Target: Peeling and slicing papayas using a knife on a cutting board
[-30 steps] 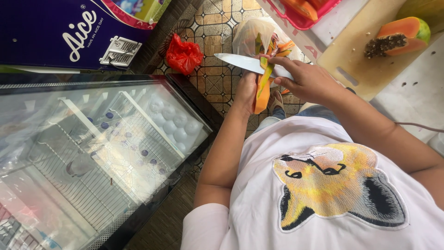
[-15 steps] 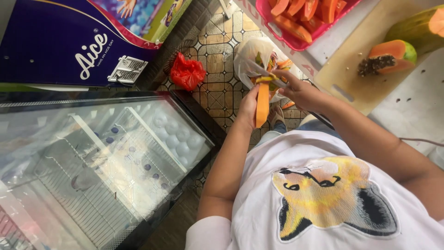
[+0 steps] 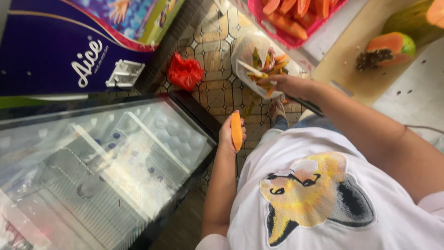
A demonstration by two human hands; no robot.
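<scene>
Near the middle of the frame, the person's left hand (image 3: 230, 136) is gripping a peeled orange papaya slice (image 3: 236, 131), fingers closed around it so that the slice is standing roughly upright above the tiled floor (image 3: 217, 88). Higher up and to the right, the right hand (image 3: 284, 84) is reaching over a clear plastic bag (image 3: 249, 55) that is sitting on the floor and holding strips of orange and green peel. The fingers are curled closed, and a dark handle is showing just behind the wrist, with a pale blade (image 3: 249, 69) pointing toward the bag; the exact grip cannot be made out.

A crumpled red plastic bag (image 3: 185, 72) is lying on the floor to the left of the clear one. At the upper right, a wooden cutting board (image 3: 351, 69) is carrying a cut papaya half (image 3: 388, 48) with black seeds showing, resting on a pale counter (image 3: 411, 97). At the top centre, a pink tray (image 3: 282, 34) is holding more orange slices. A glass-topped freezer (image 3: 101, 171) is filling the lower left, with a purple freezer cabinet (image 3: 51, 46) above it. The person is wearing a white shirt (image 3: 333, 199) printed with a fox face, filling the lower right.
</scene>
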